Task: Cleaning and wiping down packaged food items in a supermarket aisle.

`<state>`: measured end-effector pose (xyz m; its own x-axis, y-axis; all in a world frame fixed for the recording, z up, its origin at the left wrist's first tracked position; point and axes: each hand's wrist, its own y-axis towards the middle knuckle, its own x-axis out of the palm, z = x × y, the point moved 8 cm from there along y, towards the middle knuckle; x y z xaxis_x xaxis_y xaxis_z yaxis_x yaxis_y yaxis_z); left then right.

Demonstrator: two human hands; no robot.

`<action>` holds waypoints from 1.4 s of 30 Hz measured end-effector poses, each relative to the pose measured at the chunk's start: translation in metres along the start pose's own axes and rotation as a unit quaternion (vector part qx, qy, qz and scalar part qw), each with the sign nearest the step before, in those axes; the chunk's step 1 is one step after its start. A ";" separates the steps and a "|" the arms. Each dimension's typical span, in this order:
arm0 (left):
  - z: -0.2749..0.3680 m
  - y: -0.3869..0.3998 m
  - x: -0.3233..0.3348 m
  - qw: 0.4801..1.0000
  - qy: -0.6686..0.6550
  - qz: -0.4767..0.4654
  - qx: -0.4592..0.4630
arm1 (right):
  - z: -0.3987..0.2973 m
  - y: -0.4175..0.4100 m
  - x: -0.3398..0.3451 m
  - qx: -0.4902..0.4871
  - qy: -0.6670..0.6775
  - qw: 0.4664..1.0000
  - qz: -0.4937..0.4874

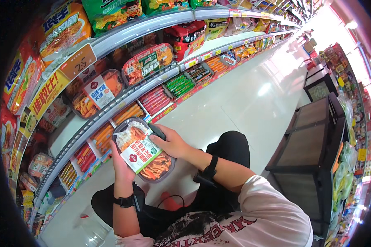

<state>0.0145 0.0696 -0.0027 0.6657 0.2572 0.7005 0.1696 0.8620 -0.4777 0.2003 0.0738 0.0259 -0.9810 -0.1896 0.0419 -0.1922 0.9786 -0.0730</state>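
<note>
A ready-meal tray (143, 152) with a dark rim and a printed sleeve across its middle is held tilted above my lap. Rice and shredded food are pictured or visible at its two ends. My left hand (122, 162) supports it from the left edge, with most fingers hidden underneath. At the tray's upper right side, my right hand (171, 143) grips a small dark object (158, 131), pressed close to the sleeve; what it is cannot be told. Other packaged meals, one with a white sleeve (99, 93) and one with a red lid (147, 63), sit on the shelf ahead.
Below the wire-edged shelf (89, 119), boxes hold sausage sticks in orange, red and green wrappers (179, 85). Noodle packs (63, 31) fill the upper shelf. A clear plastic box (91, 230) lies on the floor at lower left. Dark display stands (303, 136) line the aisle's right side.
</note>
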 end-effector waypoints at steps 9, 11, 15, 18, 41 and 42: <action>-0.001 0.021 0.005 0.985 0.139 -0.080 0.057 | 0.030 0.028 -0.022 0.126 0.216 0.964 0.096; -0.013 0.017 0.009 0.996 0.078 -0.030 0.016 | 0.027 0.028 -0.017 0.137 0.248 0.955 0.088; -0.023 0.011 0.023 0.991 -0.085 -0.075 -0.070 | 0.026 0.033 -0.015 0.133 0.271 0.948 0.103; -0.020 0.018 0.015 0.992 -0.078 -0.086 -0.041 | 0.026 0.036 -0.015 0.136 0.263 0.949 0.107; -0.027 0.024 0.000 0.993 -0.033 -0.021 -0.110 | 0.045 0.063 -0.038 0.046 0.065 0.979 0.189; -0.026 0.024 0.003 0.993 -0.034 -0.031 -0.111 | 0.044 0.064 -0.040 0.049 0.061 0.978 0.191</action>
<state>0.0394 0.0794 -0.0264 0.5994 0.2419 0.7630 0.3697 0.7618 -0.5320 0.2256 0.1404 -0.0247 -0.9723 0.2051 0.1119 0.1799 0.9628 -0.2016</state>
